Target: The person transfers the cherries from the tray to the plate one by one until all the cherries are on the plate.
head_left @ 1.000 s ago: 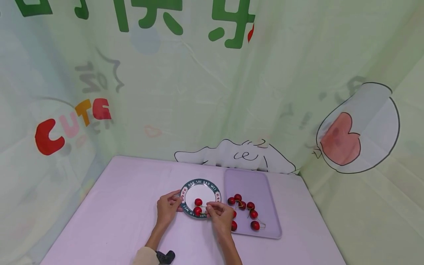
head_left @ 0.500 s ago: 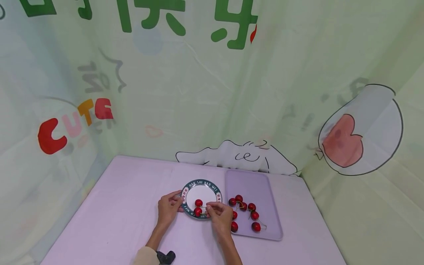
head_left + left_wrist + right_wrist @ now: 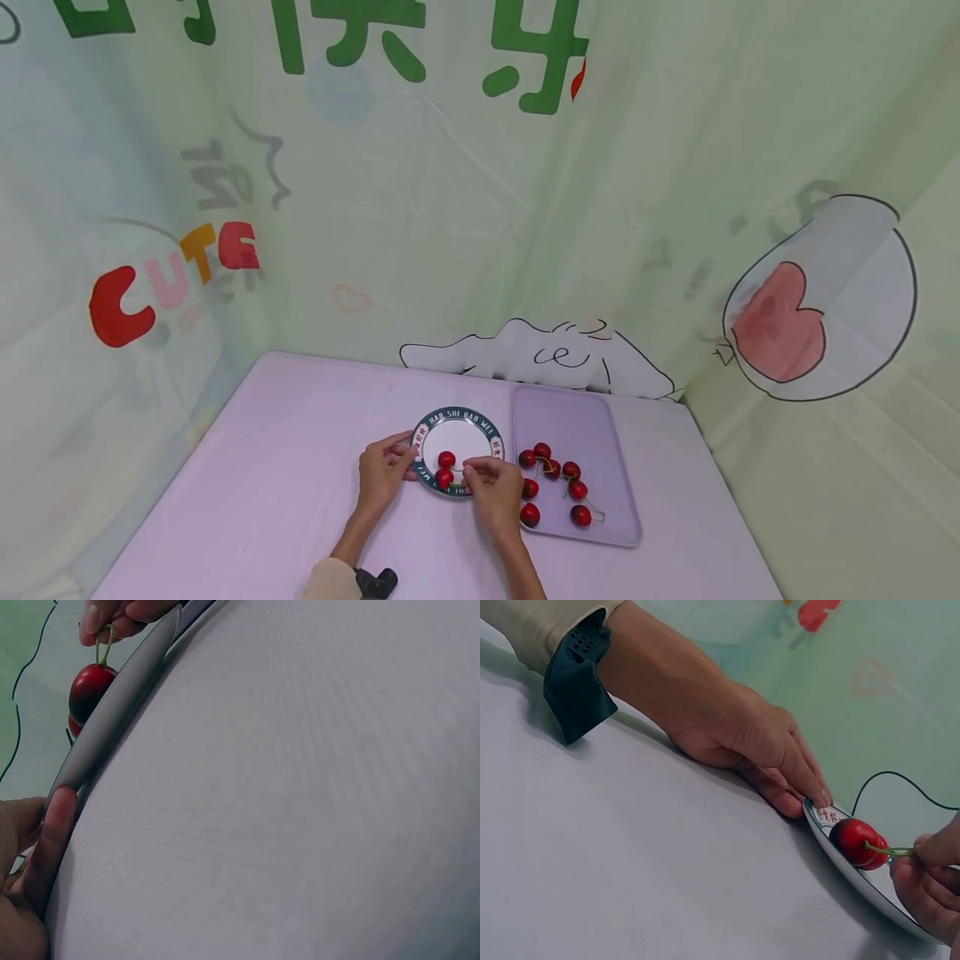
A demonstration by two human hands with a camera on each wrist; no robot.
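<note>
In the head view, a round plate (image 3: 457,432) with a dark green lettered rim lies on the table. My left hand (image 3: 381,473) grips its left edge, thumb on the rim and fingers at the side and underneath. Two red cherries (image 3: 445,477) are at the near part of the plate. My right hand (image 3: 495,496) pinches their green stems between thumb and fingertips, over the plate's right edge. The right wrist view shows the cherries (image 3: 857,841) close against the plate's surface; whether they bear on it I cannot tell.
A lilac tray (image 3: 562,412) stands just right of the plate, with several more cherries (image 3: 577,490) in its nearer half. My right hand partly overlaps its left edge. A printed curtain (image 3: 450,208) hangs behind the table. A dark strap (image 3: 577,682) is on the left wrist.
My right hand and the two cherries have shifted slightly left over the plate. The left hand keeps its hold on the rim. The head view has turned a little.
</note>
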